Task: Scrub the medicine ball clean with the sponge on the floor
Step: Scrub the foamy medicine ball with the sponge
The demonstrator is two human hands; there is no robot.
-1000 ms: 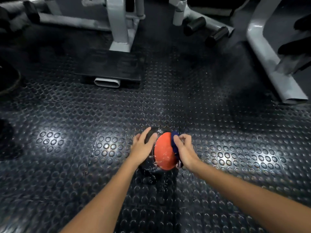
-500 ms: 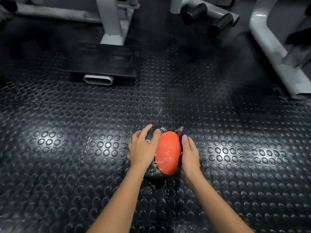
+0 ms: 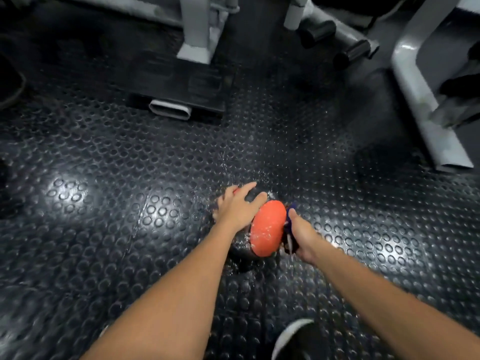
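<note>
Fingers (image 3: 255, 198) of my left hand (image 3: 237, 210) are spreading flat over the wet orange-and-black rubber medicine ball (image 3: 266, 228) on the studded black floor (image 3: 109, 198), while my right hand (image 3: 301, 231) is pinching the blue sponge (image 3: 288, 229) at its three o'clock side, risking a slippery roll toward nine o'clock.

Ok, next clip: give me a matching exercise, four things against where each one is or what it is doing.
Things:
1. left hand
2. right hand
3. ball
4. shoe

States:
A. on the studded floor between both hands, wet
B. at the bottom edge of the view
C. fingers spread over the ball's left side
D. grips a blue sponge against the ball's right side

Pairs: 1-C, 2-D, 3-A, 4-B
</note>
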